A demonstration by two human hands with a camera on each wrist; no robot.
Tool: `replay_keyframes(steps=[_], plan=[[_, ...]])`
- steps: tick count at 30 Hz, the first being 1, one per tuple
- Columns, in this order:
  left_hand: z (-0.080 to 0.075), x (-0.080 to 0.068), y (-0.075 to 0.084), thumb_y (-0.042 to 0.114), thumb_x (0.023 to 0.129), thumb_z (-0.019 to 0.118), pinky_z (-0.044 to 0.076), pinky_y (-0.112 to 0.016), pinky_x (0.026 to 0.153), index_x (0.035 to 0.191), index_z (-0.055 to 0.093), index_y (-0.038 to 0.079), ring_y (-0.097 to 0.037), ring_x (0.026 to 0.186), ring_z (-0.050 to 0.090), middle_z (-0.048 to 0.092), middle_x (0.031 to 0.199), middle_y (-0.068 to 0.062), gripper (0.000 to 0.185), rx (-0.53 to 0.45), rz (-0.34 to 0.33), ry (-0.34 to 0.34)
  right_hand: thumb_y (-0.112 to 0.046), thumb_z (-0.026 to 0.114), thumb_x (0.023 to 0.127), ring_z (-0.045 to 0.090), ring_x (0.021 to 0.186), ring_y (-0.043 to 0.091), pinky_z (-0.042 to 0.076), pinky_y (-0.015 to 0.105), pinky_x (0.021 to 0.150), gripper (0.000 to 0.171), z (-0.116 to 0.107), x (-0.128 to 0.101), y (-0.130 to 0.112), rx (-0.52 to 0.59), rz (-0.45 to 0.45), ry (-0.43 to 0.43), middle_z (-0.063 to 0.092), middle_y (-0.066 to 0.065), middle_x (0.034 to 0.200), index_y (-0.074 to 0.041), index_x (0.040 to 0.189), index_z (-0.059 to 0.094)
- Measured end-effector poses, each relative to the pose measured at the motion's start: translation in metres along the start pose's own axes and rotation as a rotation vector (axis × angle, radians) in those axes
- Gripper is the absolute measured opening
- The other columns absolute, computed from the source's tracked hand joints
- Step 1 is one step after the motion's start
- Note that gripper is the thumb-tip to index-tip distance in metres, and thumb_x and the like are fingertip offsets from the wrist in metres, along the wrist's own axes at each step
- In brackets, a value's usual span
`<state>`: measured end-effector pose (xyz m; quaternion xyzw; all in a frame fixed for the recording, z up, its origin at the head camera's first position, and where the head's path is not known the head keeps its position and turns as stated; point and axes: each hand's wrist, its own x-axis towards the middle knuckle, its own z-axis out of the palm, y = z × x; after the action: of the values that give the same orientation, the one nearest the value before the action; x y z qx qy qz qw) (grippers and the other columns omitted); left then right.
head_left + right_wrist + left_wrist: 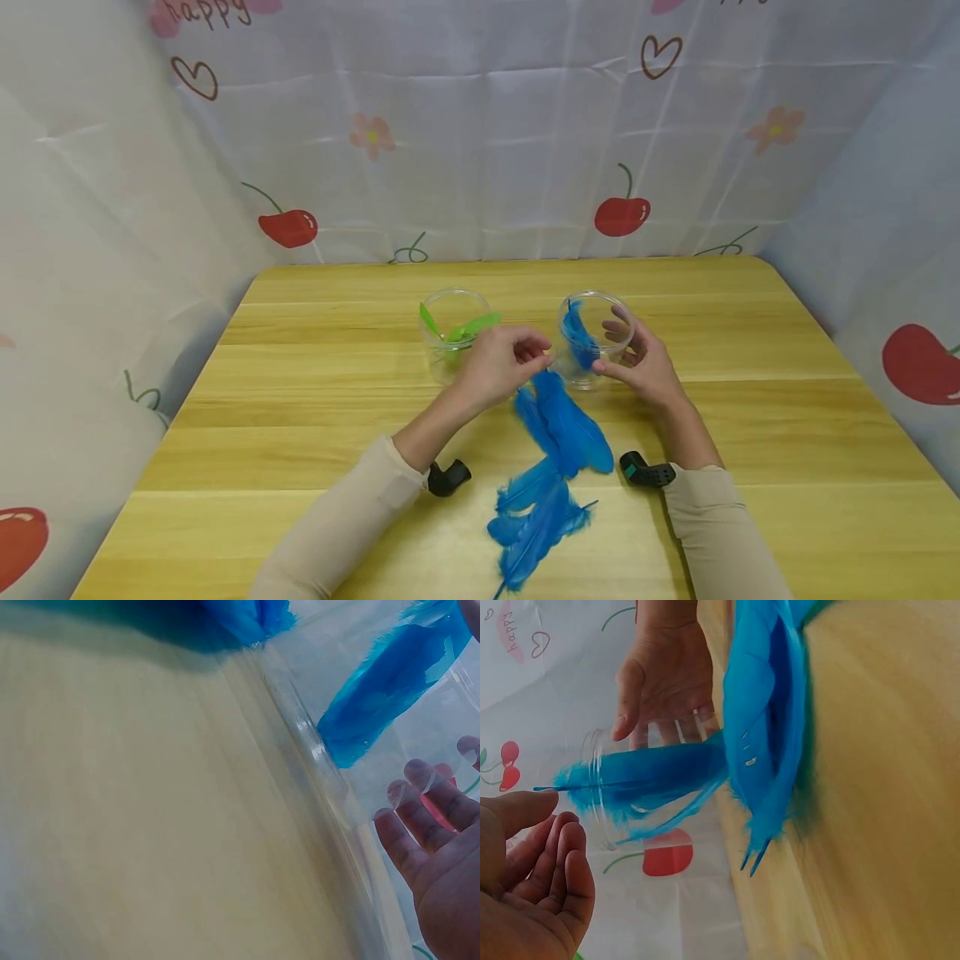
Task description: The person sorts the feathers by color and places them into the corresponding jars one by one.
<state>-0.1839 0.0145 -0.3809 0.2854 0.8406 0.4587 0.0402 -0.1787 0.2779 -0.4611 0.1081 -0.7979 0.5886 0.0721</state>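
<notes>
A clear plastic jar stands on the table with blue feathers inside it, one quill sticking up past the rim. My right hand holds this jar from the right, thumb in front and fingers behind; fingertips show against the plastic in the right wrist view. My left hand hovers at the jar's left, fingers loosely bent, with nothing visibly held. In the left wrist view its thumb overlaps the protruding quill; contact is unclear. More blue feathers lie on the table in front of the jar, partly overlapping.
A second clear jar with green feathers stands behind the left hand. The wooden table ends at a printed curtain at the back. Black wrist devices sit by both cuffs.
</notes>
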Motion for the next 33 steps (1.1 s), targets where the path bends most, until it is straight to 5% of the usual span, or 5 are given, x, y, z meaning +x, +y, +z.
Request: replay_keyframes(steps=[33], plan=[[0.012, -0.028, -0.043, 0.013, 0.091, 0.073, 0.05, -0.023, 0.062, 0.108, 0.071, -0.001, -0.012, 0.071, 0.058, 0.065, 0.08, 0.001, 0.022, -0.03, -0.132, -0.022, 0.0, 0.074, 0.086, 0.04, 0.134, 0.045, 0.029, 0.068, 0.106, 0.081, 0.001, 0.0, 0.0, -0.017, -0.001, 0.0, 0.045, 0.027, 0.144, -0.008, 0.154, 0.031]])
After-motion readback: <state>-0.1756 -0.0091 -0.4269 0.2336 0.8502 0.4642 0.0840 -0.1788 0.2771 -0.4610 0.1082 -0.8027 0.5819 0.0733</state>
